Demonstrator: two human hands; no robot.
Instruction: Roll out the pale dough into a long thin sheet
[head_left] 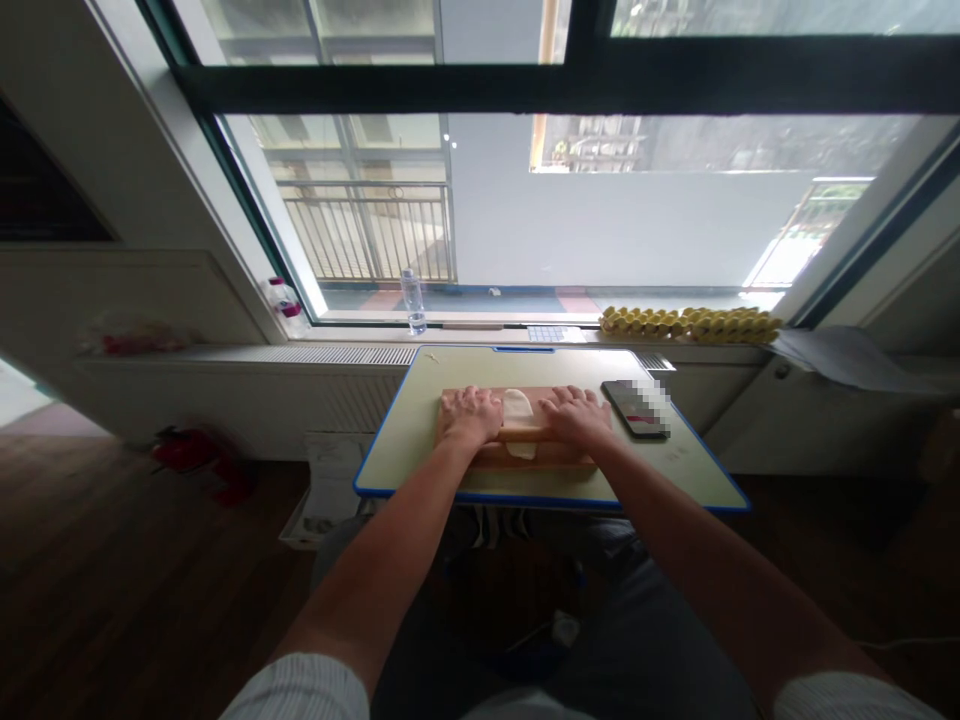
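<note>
A light wooden rolling pin lies crosswise over a flat, pale oval of dough on a reddish-brown wooden board. My left hand presses on the pin's left end, palm down, its fingers stretched forward over the board. On the other end rests my right hand, also palm down with fingers extended forward. The dough shows both beyond and in front of the pin. Both pin ends are hidden beneath my palms.
Beneath the board stands a small blue-edged table, with a phone at its right. On the windowsill are a clear bottle, a second bottle and a yellow bumpy roll. Papers lie at right.
</note>
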